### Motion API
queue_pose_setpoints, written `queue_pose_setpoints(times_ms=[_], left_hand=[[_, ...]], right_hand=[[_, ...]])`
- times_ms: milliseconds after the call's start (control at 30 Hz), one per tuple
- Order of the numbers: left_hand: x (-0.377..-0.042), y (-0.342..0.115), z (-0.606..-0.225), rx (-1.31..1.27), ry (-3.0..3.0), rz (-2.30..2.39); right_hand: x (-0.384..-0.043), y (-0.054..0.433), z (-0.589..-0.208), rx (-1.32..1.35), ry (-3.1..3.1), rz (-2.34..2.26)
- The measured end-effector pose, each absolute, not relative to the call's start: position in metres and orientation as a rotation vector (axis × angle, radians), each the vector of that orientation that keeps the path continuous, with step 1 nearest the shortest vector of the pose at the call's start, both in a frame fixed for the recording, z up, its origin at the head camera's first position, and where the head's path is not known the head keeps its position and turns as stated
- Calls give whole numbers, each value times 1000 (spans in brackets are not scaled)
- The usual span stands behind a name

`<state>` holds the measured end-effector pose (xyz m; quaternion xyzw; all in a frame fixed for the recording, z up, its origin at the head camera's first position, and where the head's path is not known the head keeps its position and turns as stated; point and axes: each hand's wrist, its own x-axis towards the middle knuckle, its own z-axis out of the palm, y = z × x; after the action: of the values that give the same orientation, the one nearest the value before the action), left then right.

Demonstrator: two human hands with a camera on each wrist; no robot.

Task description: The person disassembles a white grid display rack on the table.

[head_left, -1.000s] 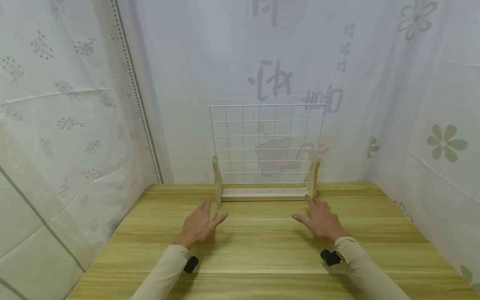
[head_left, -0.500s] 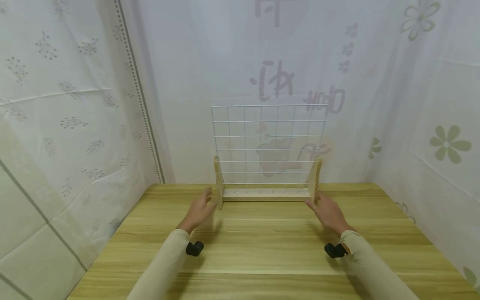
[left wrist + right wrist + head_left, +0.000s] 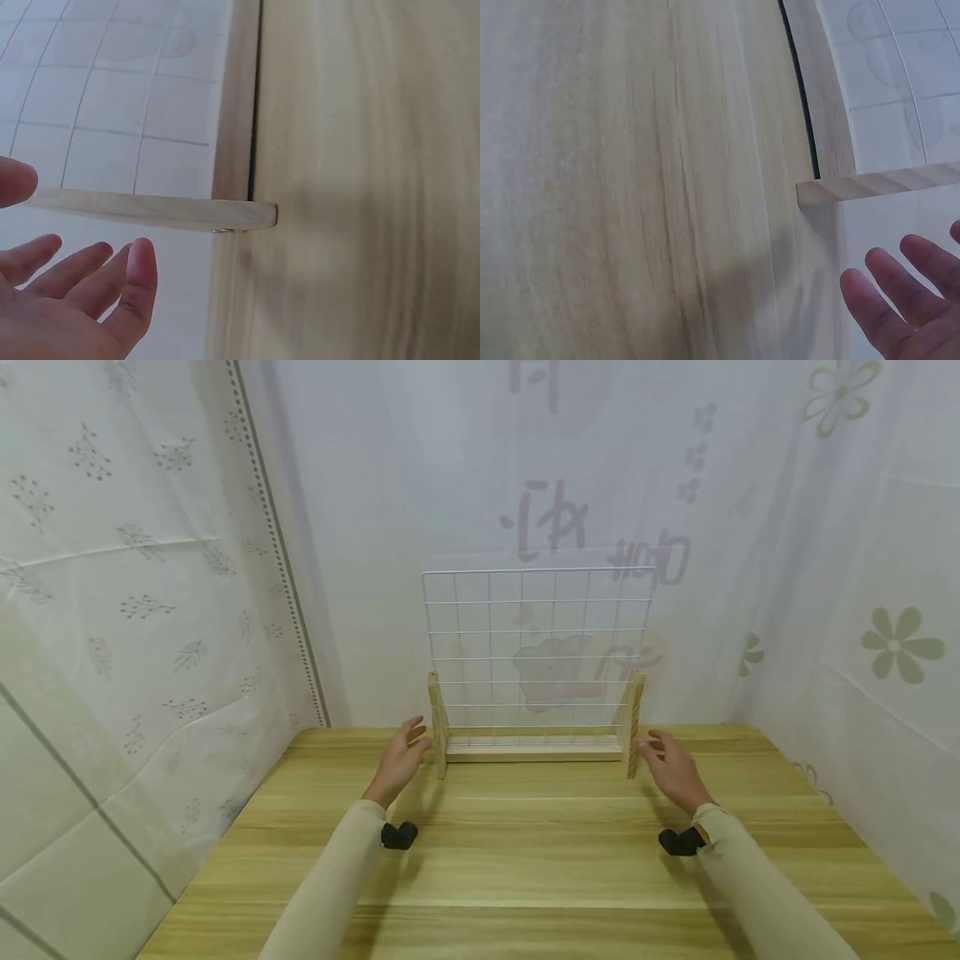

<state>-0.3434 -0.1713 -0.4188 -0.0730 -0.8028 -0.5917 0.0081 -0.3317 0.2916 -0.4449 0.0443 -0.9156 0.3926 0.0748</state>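
Note:
A white wire grid rack [image 3: 536, 658] stands upright in a wooden base, with a wooden bar [image 3: 534, 752] joining its two side supports. My left hand [image 3: 399, 762] is just left of the left wooden support [image 3: 437, 727], its fingers loosely bent and holding nothing. In the left wrist view its fingers spread beside that support's edge [image 3: 150, 208]. On the other side my right hand [image 3: 672, 770] hovers just right of the right wooden support [image 3: 633, 727]. The right wrist view shows its relaxed fingers apart from the support's end [image 3: 870, 187], with nothing in them.
The rack stands toward the back of a wood-grain table [image 3: 525, 852]. Behind it hangs a pale printed curtain [image 3: 360, 568], with more patterned cloth along the left and right sides. A black wrist device [image 3: 400, 836] sits under the left sleeve, and another black device [image 3: 681, 842] under the right.
Both hands have moved forward and turned inward. The right hand has also shifted right, from in front of the right support to its outer side. The rack has stayed in place.

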Motion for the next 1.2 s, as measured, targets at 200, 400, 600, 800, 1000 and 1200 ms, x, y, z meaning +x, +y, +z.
queue_pose_setpoints(times_ms=[200, 400, 600, 800, 1000, 1200], left_hand=[[-355, -169, -416, -221, -2417, -1903], [-365, -161, -402, -221, -2418, -1881], [-374, -155, -394, -213, -2403, -1866], [-376, -156, -387, -185, -2389, -1843], [-383, -155, -380, -241, -2373, -1815], [-388, -153, -374, -245, -2380, -1787]], right_hand=[[-341, 293, -437, 142, -2741, 1219], [-353, 292, -412, 151, -2724, 1147], [-361, 293, -386, 189, -2771, 1060], [-369, 289, -375, 200, -2775, 1074], [-375, 286, -368, 189, -2771, 1127], [-379, 279, -359, 216, -2760, 1144]])
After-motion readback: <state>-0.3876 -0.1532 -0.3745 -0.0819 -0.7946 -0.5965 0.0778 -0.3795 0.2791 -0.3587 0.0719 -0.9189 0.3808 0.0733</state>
